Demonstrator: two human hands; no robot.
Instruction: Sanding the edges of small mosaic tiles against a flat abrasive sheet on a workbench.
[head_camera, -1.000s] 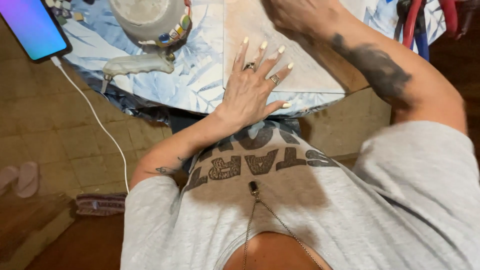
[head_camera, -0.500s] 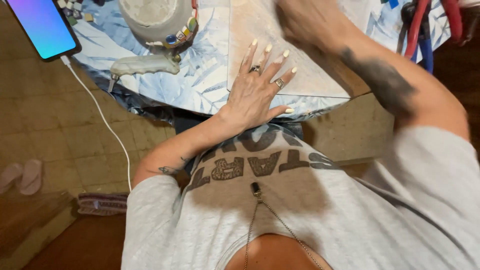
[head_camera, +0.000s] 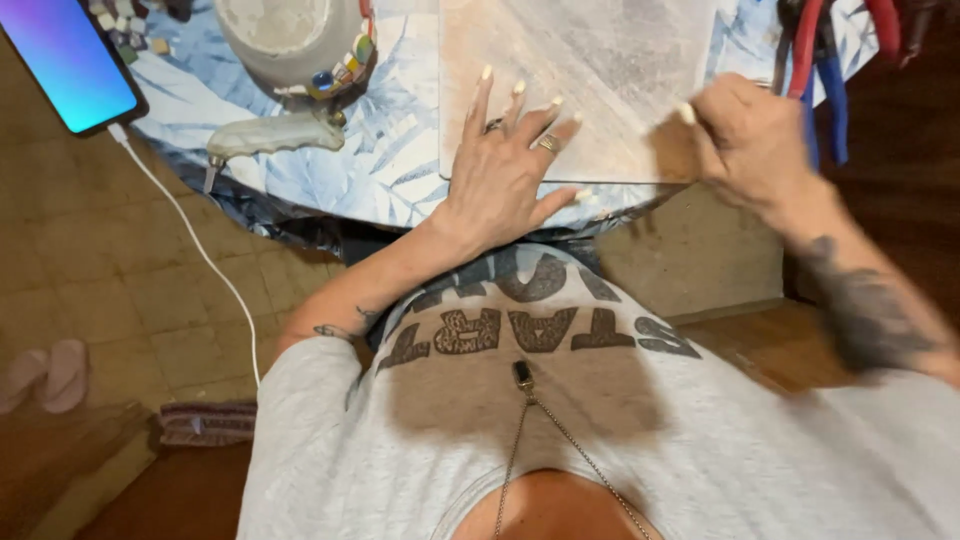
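Beige tile (head_camera: 600, 70): left hand (head_camera: 505, 175) flat on it (fingers spread), right hand (head_camera: 745, 140) at corner.

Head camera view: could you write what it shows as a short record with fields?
Surface: round table under a blue leaf-print cloth
Left hand: left hand lies flat, fingers spread, on the square beige stone tile
Right hand: right hand closed at the tile's near right corner; anything gripped is hidden
Nearby: grey bowl edged with coloured mosaic pieces, lit phone on white cable, red and blue pliers handles
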